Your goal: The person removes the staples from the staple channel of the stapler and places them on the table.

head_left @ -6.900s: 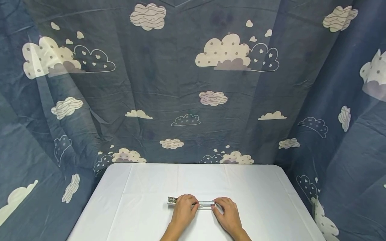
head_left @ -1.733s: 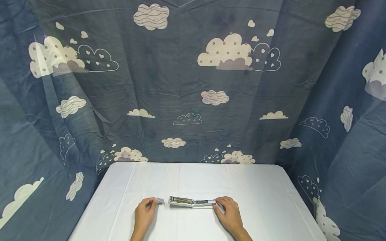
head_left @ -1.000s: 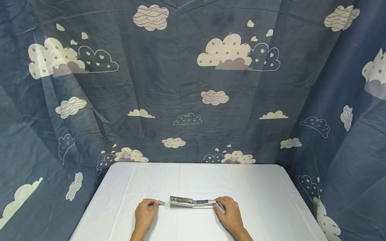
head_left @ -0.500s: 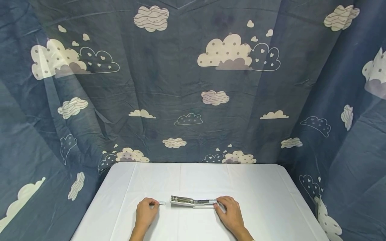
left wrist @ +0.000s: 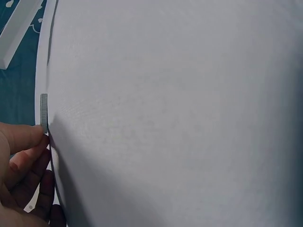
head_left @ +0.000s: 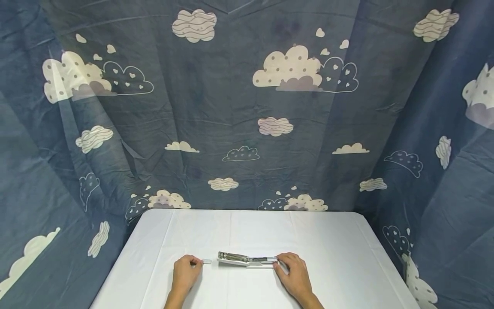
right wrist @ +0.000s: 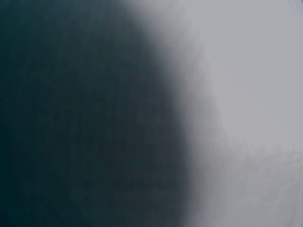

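Observation:
A white stapler (head_left: 233,258) lies across the white table in the head view, its top swung open so that the metal inside and the staple channel (head_left: 262,259) show. At its right end, my right hand (head_left: 294,274) grips the stapler between thumb and fingers. To the left of the stapler, my left hand (head_left: 185,273) pinches a short strip of staples (head_left: 207,261) by one end, the strip pointing at the stapler with a small gap between. In the left wrist view, thumb and fingertips hold the ridged grey strip upright in the picture. The right wrist view shows only dark blur and white cloth.
A white cloth covers the table (head_left: 328,240). Dark blue curtains (head_left: 227,98) with a cloud print hang behind it and at both sides. In the left wrist view, a white bar-shaped piece (left wrist: 19,30) shows at the upper left.
Since the oldest frame, my left hand has left the stapler and come left, now with a staple strip. Over the last second the strip has tilted slightly. My right hand stays on the stapler.

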`<action>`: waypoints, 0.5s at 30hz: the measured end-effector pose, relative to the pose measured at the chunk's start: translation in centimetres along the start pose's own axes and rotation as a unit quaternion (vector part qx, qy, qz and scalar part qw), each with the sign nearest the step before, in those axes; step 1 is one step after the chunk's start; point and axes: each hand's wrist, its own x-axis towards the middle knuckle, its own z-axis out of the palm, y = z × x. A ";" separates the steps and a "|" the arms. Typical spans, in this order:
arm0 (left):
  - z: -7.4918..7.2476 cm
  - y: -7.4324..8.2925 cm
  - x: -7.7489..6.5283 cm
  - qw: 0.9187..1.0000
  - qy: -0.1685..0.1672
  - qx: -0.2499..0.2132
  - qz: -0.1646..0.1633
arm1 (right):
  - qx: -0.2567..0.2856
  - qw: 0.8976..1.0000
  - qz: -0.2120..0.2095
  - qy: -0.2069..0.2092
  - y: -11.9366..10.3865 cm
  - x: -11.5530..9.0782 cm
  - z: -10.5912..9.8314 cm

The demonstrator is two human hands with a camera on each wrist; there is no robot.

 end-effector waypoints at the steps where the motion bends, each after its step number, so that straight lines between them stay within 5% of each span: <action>1: 0.0 -0.1 0.0 1.000 0.001 0.001 0.000 | 0.000 1.000 -0.003 0.004 0.0 0.0 0.0; 10: -0.1 -0.8 -0.3 1.000 0.003 -0.004 0.015 | -0.003 1.000 0.007 -0.011 -0.1 -0.1 -0.1; 15: -0.2 -0.9 -0.6 0.999 -0.023 -0.008 0.031 | -0.002 1.000 0.008 -0.012 -0.1 0.0 -0.2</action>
